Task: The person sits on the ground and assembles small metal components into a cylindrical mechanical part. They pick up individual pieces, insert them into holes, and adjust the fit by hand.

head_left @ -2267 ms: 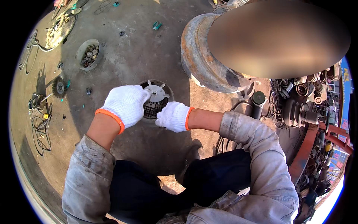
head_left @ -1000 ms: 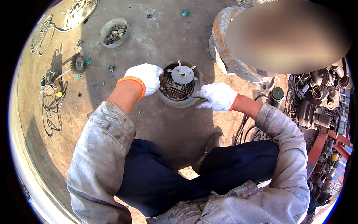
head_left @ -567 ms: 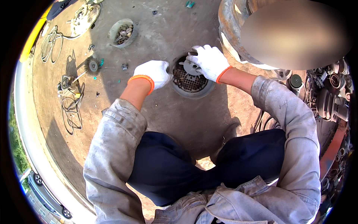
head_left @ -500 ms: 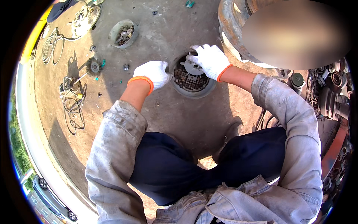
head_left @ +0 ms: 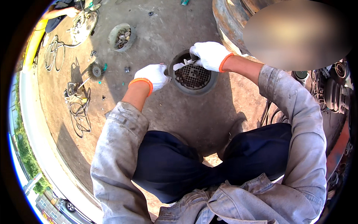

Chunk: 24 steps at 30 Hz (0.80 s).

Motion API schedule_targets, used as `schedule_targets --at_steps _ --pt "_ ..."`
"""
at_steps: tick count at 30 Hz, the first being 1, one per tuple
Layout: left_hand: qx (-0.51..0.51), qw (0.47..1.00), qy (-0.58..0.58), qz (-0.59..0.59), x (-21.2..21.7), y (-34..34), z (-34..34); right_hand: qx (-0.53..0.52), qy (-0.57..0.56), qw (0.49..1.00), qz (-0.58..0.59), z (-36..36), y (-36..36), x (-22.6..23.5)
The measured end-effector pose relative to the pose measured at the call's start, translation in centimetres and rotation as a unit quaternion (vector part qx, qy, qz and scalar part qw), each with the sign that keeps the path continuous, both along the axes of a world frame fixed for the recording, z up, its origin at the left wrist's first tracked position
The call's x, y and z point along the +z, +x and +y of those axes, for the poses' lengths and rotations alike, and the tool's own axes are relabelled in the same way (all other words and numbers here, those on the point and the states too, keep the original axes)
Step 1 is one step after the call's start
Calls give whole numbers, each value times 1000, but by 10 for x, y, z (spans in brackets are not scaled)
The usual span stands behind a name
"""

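Both my hands wear white knit gloves with orange cuffs. My right hand (head_left: 212, 55) is closed on a flat, light-grey metal plate (head_left: 182, 64) with a notched edge, tilted over a round metal basin (head_left: 201, 90). A square-holed grate (head_left: 196, 77) lies inside the basin, with small dark pieces on it. At the basin's left rim my left hand (head_left: 153, 76) has its fingers curled together. What they pinch, the rim or a small part, is hidden.
Beyond stands a round tub (head_left: 112, 38) of small metal parts. A wire wheel brush (head_left: 96, 71), a corded tool (head_left: 73, 89) and coiled cable (head_left: 53, 56) lie left. Large rusty rings (head_left: 227, 22) stand far right. Another person's arm (head_left: 61, 14) shows far left.
My right hand has tilted the metal plate, which lay flatter over the grate and now shows nearly edge-on. My left hand stays by the rim. The other person's arm has come into view.
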State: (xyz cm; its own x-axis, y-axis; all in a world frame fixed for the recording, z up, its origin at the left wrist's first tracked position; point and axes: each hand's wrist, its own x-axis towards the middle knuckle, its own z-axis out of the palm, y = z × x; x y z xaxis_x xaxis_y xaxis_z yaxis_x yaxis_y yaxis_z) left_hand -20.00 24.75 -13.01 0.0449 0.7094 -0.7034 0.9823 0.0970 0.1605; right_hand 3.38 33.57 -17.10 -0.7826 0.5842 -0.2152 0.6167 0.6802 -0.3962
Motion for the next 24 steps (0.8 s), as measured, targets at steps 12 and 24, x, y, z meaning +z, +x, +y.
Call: schedule_targets --at_steps 12,24 --pt "-31 999 3 -9 -12 -4 0 -338 -532 725 277 29 -15 -12" --pt "54 995 65 46 -10 -4 6 -341 -539 730 247 22 -27 -14"
